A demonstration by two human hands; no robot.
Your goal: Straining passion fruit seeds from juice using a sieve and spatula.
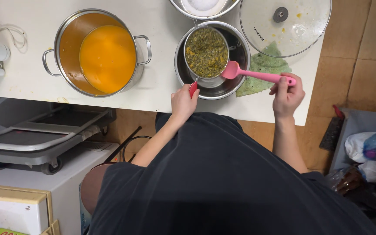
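White tabletop point(162, 93) fills the upper view above a tan tiled floor. On it, largest first, stand a steel pot point(96, 52) of orange liquid at the left, a glass lid point(283, 26) at the right, and a steel bowl point(212, 61) between them. 1 strainer point(206, 52) of greenish pulp rests across that bowl. The left hand point(183, 102) is closed around the strainer's red handle point(193, 88), holding it level. The right hand point(287, 93) is wrapped tight on a pink spatula point(257, 75), whose blade touches the strainer's rim. Pressing the pulp seems the step in hand; the next stroke calls for a steady strainer and firm downward pressure.
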